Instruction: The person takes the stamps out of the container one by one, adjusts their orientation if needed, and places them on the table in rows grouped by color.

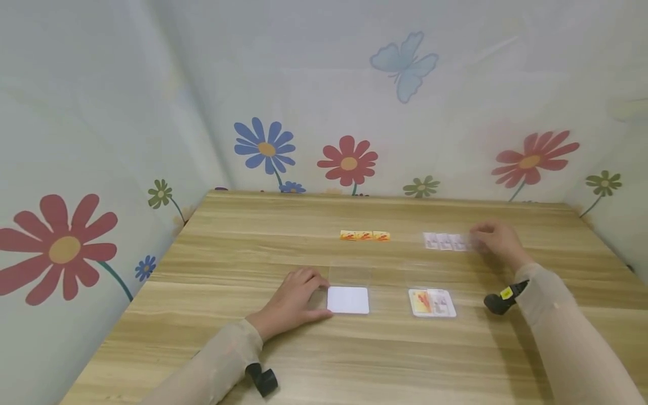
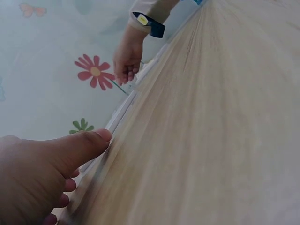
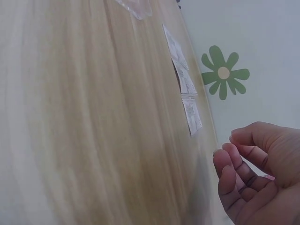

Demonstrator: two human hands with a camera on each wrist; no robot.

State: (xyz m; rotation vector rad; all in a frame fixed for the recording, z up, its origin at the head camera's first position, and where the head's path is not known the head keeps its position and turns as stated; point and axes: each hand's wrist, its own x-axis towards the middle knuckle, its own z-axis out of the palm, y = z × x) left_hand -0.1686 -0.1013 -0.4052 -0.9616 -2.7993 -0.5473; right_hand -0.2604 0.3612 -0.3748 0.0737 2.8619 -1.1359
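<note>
My left hand (image 1: 296, 298) touches the left side of a clear flat case (image 1: 348, 300) with a white inside. In the left wrist view its thumb (image 2: 89, 143) is straight. My right hand (image 1: 498, 242) hovers at the right end of a row of pale lilac stamp-like pieces (image 1: 444, 242). In the right wrist view, thumb and fingertips come close together over the table; no piece shows clearly between them. A faint blurred patch lies by those fingertips in the head view. A second clear case (image 1: 432, 303) holds an orange and a lilac piece side by side.
A row of orange and yellow pieces (image 1: 364, 235) lies farther back, left of the lilac ones. Both cases have clear lids laid back behind them. The wooden table (image 1: 228, 236) ends at a flower-printed curtain (image 1: 314, 90). Each wrist carries a black camera (image 1: 262, 379).
</note>
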